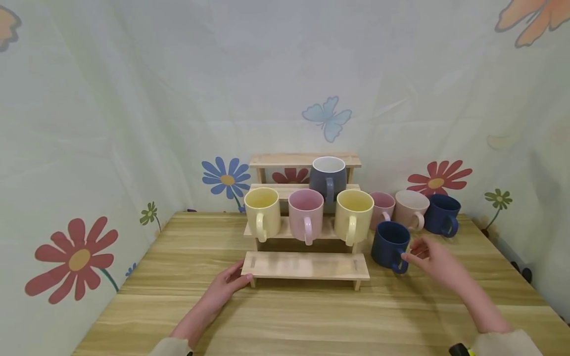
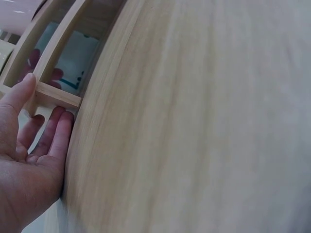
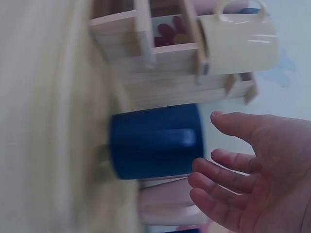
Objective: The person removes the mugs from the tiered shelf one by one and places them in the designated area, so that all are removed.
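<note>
My left hand [image 1: 227,283] holds the left end of the lowest step of a wooden step shelf [image 1: 305,265]. Its thumb lies on the front edge and the fingers are around the board's end, as the left wrist view shows. A dark blue mug [image 1: 390,242] stands upright on the table just right of the shelf, its handle toward me. Beside that handle is my right hand [image 1: 438,262], fingers loosely bent and thumb apart. In the right wrist view the fingertips [image 3: 198,165] come right up to the rim of this blue mug [image 3: 155,141], not wrapped around it.
On the second step stand a yellow mug [image 1: 262,213], a pink mug [image 1: 306,213] and another yellow mug [image 1: 354,216]. A grey mug [image 1: 328,180] sits one step higher. Behind the blue mug are a pink mug [image 1: 382,203], a pale pink mug [image 1: 410,207] and a second blue mug [image 1: 441,213].
</note>
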`<action>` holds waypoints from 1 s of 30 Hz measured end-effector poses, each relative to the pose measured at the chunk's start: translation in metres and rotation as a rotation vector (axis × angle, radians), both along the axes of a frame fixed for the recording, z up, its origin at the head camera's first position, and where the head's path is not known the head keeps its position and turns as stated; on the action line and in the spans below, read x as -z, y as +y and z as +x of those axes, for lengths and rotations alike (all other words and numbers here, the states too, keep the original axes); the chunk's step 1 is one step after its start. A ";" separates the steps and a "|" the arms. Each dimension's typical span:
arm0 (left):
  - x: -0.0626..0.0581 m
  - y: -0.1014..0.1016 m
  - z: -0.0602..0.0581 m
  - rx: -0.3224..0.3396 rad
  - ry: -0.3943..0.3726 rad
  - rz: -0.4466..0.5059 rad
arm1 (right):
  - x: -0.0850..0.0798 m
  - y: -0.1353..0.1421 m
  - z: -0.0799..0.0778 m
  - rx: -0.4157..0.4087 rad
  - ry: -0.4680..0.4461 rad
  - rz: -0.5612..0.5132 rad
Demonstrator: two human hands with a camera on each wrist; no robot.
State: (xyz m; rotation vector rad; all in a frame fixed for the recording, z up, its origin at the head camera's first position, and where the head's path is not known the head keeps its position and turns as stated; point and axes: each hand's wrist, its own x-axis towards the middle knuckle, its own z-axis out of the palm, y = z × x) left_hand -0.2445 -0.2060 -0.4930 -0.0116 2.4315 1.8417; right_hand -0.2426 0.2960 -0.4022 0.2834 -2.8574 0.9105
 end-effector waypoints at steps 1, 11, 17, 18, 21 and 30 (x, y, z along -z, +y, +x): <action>0.000 0.000 0.000 -0.002 -0.001 0.000 | -0.006 0.000 0.000 -0.001 0.019 0.012; -0.002 0.000 0.000 0.000 -0.015 -0.014 | -0.041 -0.015 -0.002 -0.035 0.175 0.025; -0.003 -0.001 0.000 0.004 -0.020 -0.015 | -0.067 -0.035 0.001 -0.051 0.224 -0.022; -0.003 -0.001 0.000 0.004 -0.018 -0.011 | -0.071 -0.039 0.001 -0.056 0.229 -0.036; -0.002 -0.001 0.000 0.008 -0.006 -0.001 | -0.082 -0.051 -0.003 -0.082 0.234 -0.066; -0.002 0.000 0.002 0.019 -0.005 0.022 | -0.093 -0.076 -0.020 -0.174 0.182 -0.130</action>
